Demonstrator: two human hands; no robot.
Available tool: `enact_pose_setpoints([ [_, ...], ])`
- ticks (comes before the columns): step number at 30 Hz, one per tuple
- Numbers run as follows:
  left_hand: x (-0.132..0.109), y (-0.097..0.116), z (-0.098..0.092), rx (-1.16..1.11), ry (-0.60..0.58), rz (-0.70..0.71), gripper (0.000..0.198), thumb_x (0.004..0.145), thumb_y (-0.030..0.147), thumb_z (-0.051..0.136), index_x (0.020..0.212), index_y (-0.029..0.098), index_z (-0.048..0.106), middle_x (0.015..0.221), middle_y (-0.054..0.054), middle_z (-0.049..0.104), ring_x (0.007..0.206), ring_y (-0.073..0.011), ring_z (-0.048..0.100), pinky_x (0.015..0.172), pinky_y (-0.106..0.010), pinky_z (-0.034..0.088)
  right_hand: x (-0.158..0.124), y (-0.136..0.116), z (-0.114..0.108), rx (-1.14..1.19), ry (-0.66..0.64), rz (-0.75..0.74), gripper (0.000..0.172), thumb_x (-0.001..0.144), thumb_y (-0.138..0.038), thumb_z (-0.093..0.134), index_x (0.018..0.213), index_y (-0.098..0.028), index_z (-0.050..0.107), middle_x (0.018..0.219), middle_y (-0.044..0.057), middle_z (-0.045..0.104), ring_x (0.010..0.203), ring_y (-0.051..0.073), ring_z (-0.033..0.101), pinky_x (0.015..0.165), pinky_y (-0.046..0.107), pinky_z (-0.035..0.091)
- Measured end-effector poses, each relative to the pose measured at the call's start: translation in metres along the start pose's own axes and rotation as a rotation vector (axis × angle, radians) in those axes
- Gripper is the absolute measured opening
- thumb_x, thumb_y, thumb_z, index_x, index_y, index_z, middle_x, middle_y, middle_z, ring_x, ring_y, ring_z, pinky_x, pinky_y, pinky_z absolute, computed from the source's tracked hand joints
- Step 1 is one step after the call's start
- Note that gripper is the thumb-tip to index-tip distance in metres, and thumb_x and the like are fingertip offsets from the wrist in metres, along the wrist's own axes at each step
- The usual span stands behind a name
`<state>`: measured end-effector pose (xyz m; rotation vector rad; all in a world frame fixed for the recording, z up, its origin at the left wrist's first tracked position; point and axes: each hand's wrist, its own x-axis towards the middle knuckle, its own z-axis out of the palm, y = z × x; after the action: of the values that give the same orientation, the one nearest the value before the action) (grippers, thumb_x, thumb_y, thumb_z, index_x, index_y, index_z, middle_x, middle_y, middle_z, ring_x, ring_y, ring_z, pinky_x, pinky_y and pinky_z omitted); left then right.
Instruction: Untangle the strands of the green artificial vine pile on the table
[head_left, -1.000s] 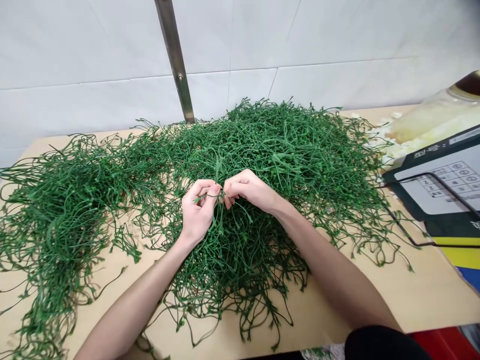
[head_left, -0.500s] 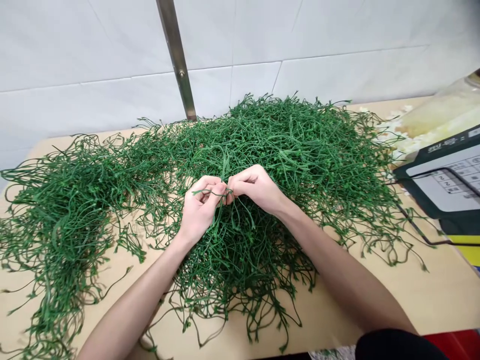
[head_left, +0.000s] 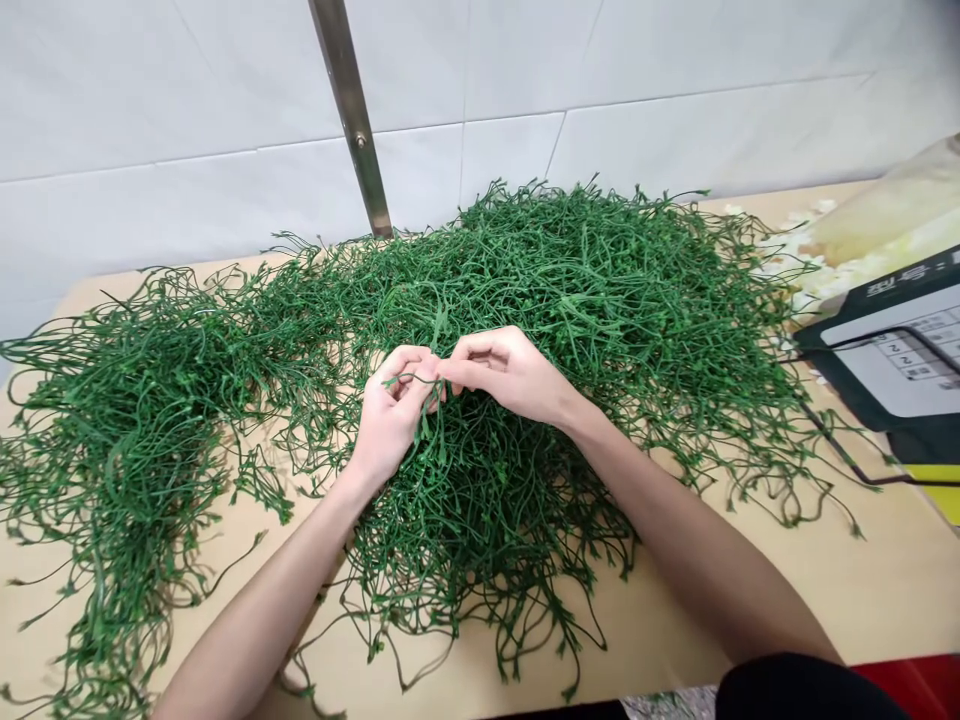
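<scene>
A big tangled heap of thin green plastic stems [head_left: 600, 290] with small forked tips spreads over the table. Above its near part, my left hand [head_left: 394, 405] pinches a few green stems [head_left: 441, 320] between thumb and fingers; one short end pokes out to the left. My right hand [head_left: 506, 372] meets it from the right, thumb and forefinger closed at the same spot on the stems. The fingers hide the exact point where the stems cross.
A pale wooden table [head_left: 660, 625] carries the heap and stands against a white tiled wall [head_left: 225, 80]. A metal post [head_left: 349, 110] rises behind. To the right are white blossoms [head_left: 795, 265], a dark box with a white label [head_left: 900, 370] and a black wire frame [head_left: 847, 460].
Both hands have shifted slightly left together. The right fingers now press closer against the left fingertips, and the loose strands hanging below the right hand no longer show.
</scene>
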<state>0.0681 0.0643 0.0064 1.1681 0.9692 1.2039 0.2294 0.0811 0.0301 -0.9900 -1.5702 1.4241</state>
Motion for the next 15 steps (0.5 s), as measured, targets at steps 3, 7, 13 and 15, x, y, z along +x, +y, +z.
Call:
enact_pose_setpoints([
  [3,0.000,0.002,-0.001,0.058,0.004,0.035,0.027,0.076,0.040,0.076,0.079,0.018,0.060,0.060,0.004,0.055,0.050,-0.0073,0.048,0.049,-0.019,0.040,-0.001,0.003,0.002,-0.073,-0.026,0.002,0.025,0.074,-0.036,0.074,0.067,-0.014,0.065,0.059,-0.002,0.056,0.051,0.006,0.037,0.048,0.023,0.027],
  [7,0.001,0.009,-0.004,0.060,-0.028,0.023,0.029,0.079,0.043,0.073,0.079,0.018,0.060,0.058,0.004,0.055,0.049,-0.0067,0.048,0.046,-0.018,0.039,-0.001,0.001,-0.004,-0.083,-0.066,-0.050,0.022,0.076,-0.034,0.072,0.071,-0.014,0.066,0.064,0.000,0.058,0.055,0.008,0.042,0.051,0.024,0.030],
  [13,-0.001,0.011,-0.003,0.017,-0.083,0.007,0.030,0.077,0.043,0.075,0.082,0.017,0.061,0.057,0.004,0.056,0.048,-0.0065,0.047,0.046,-0.018,0.038,-0.002,-0.006,-0.006,-0.139,-0.067,-0.006,0.015,0.076,-0.024,0.059,0.067,-0.014,0.064,0.063,0.000,0.059,0.057,0.009,0.046,0.054,0.024,0.035],
  [15,-0.001,0.008,-0.002,-0.002,-0.080,0.000,0.027,0.079,0.041,0.073,0.082,0.018,0.060,0.057,0.005,0.055,0.048,-0.0065,0.046,0.046,-0.018,0.038,-0.003,-0.004,-0.003,-0.247,-0.046,-0.047,0.018,0.078,-0.023,0.055,0.065,-0.014,0.064,0.058,-0.002,0.053,0.053,0.008,0.040,0.051,0.024,0.030],
])
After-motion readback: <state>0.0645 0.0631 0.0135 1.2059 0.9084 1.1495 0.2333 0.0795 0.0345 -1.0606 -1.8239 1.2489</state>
